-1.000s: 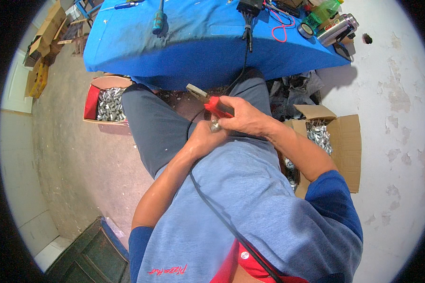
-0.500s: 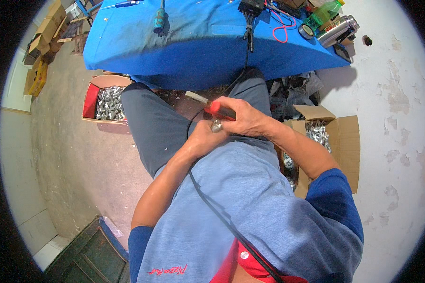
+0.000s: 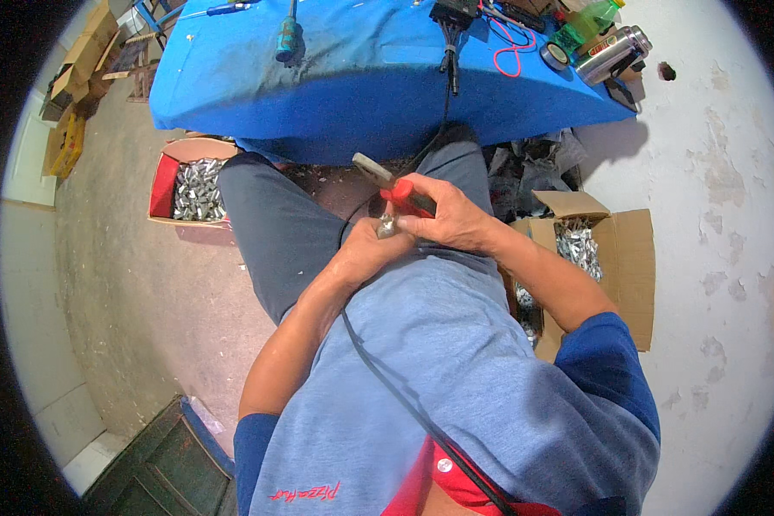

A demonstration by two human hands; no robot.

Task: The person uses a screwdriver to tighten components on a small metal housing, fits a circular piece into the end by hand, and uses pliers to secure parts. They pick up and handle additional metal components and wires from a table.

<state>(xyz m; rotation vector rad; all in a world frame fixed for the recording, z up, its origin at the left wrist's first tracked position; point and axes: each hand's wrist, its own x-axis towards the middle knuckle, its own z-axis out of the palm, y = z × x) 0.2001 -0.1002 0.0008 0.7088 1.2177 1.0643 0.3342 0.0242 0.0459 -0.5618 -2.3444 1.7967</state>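
Over my lap, my right hand (image 3: pixel 447 215) is closed around a pair of pliers (image 3: pixel 401 191) with red and dark handles. The metal jaws of the pliers point up and to the left, toward the table. Just below them, my left hand (image 3: pixel 371 251) is closed on a small silvery metal part (image 3: pixel 387 226), whose end shows at the thumb side. My right thumb and fingertips come close to this part; whether they touch it, I cannot tell. The palm sides of both hands are hidden.
A blue-covered table (image 3: pixel 361 95) stands ahead, bearing a screwdriver (image 3: pixel 287 39), a green bottle (image 3: pixel 589 27) and a steel flask (image 3: pixel 615 53). Boxes of metal parts flank my knees: a red-sided box (image 3: pixel 165 185) left, a cardboard box (image 3: pixel 629 267) right. A black cable (image 3: pixel 378 370) crosses my shirt.
The pliers have tilted, their jaws swinging farther toward the table and slightly right. My left hand still holds the metal part, which has shifted slightly left.
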